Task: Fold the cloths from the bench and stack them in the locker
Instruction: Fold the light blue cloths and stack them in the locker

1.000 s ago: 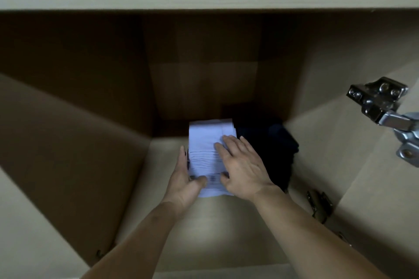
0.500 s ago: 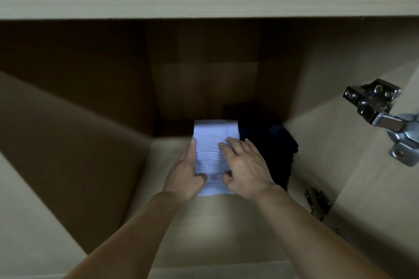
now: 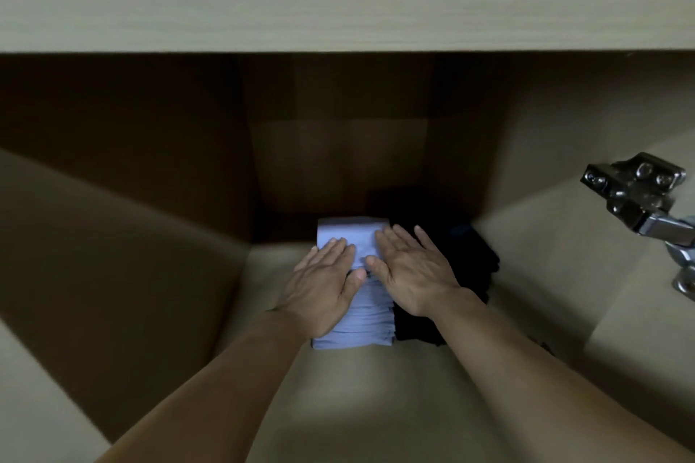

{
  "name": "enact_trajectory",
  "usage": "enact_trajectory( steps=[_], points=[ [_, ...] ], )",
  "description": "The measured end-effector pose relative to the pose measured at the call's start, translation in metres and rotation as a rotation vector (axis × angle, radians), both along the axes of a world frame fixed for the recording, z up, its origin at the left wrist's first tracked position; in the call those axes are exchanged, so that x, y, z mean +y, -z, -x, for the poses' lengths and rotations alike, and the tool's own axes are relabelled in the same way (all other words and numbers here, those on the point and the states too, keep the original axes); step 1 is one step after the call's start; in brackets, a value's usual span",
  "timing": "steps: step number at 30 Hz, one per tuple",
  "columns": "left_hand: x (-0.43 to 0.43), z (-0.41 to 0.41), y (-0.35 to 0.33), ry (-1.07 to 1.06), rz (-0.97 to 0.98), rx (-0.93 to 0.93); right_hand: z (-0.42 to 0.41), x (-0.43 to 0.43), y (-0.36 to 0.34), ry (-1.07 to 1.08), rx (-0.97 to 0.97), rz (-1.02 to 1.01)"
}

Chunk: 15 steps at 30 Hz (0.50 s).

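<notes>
Forearms reach in from the near edge of the locker [image 3: 357,406], over its bare floor. The left hand [image 3: 323,286] lies flat on the light stack [image 3: 363,323], fingers [image 3: 334,248] straight and close together, gripping nothing. The right hand [image 3: 410,271] also lies flat and holds nothing, its fingers straight and slightly spread. Its thumb side rests on the light stack, and its outer fingers extend over the dark stack [image 3: 470,263]. The light stack sits on the locker floor toward the rear, its right side touching the dark stack. The step in hand appears to be settling the top cloth onto the stack. Press straight down with both palms and apply equal load on each side. Avoid any sideways drag, because the near edges of the layers look slightly stepped and could shear further. Square the near edge with the fingertips if required. Lift both hands vertically to release, so that the top fold does not follow the skin. Keep the right hand from dragging the dark stack. The back wall [image 3: 357,147] is in shadow, so the clearance behind the stack cannot be determined. Note the hinge [image 3: 635,192] at right when withdrawing.
</notes>
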<state>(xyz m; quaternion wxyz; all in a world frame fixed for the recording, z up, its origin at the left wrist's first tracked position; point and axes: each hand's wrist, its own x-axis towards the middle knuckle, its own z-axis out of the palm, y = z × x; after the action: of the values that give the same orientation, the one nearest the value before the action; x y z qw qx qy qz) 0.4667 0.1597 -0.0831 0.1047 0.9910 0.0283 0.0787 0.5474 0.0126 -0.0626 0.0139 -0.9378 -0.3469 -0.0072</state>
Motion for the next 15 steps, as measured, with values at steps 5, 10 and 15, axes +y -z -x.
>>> enact_trajectory(
  steps=[5, 10, 15],
  points=[
    [-0.001, 0.003, 0.002, 0.016, -0.115, 0.072, 0.005, -0.003, 0.012, 0.010, -0.005, 0.015],
    [-0.005, 0.011, -0.014, 0.009, -0.040, 0.065, 0.011, -0.005, -0.003, -0.002, 0.008, -0.057],
    [-0.011, 0.039, -0.041, -0.056, 0.003, 0.025, 0.034, -0.017, -0.025, -0.031, -0.077, -0.103]
  ],
)
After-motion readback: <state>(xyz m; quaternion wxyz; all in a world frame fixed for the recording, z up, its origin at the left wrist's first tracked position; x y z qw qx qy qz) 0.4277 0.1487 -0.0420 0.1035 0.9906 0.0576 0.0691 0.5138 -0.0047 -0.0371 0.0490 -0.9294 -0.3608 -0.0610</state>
